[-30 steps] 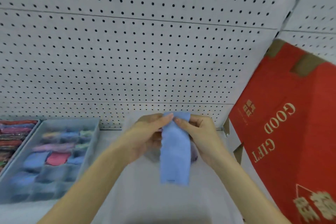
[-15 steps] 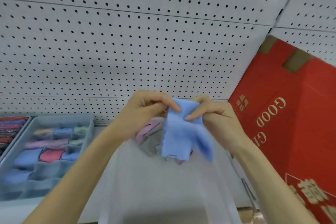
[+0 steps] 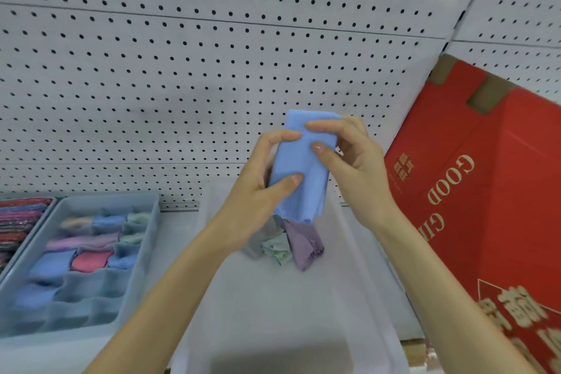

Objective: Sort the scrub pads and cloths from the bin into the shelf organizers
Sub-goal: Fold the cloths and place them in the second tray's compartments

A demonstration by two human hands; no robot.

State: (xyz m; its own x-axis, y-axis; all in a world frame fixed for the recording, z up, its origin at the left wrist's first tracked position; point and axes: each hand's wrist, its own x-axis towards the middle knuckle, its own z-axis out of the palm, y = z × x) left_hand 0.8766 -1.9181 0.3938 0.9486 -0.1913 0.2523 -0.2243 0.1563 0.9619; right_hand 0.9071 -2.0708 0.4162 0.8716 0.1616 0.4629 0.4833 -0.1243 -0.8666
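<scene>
1. The left hand (image 3: 258, 194) and right hand (image 3: 355, 161) pinch a folded light-blue cloth (image 3: 303, 161) between thumbs and fingers, above the clear plastic bin (image 3: 273, 307).
2. Crumpled grey, green and purple cloths (image 3: 288, 246) lie at the bin's far end.
3. The grey divided organizer tray (image 3: 142, 255), to the left, holds blue, pink, lilac and green cloths in its compartments.

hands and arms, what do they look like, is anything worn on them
The left hand and right hand are bare: no gloves, rings or watch visible. The left forearm and right forearm are bare too, with no sleeve in the frame. The nails look short and plain.
</scene>
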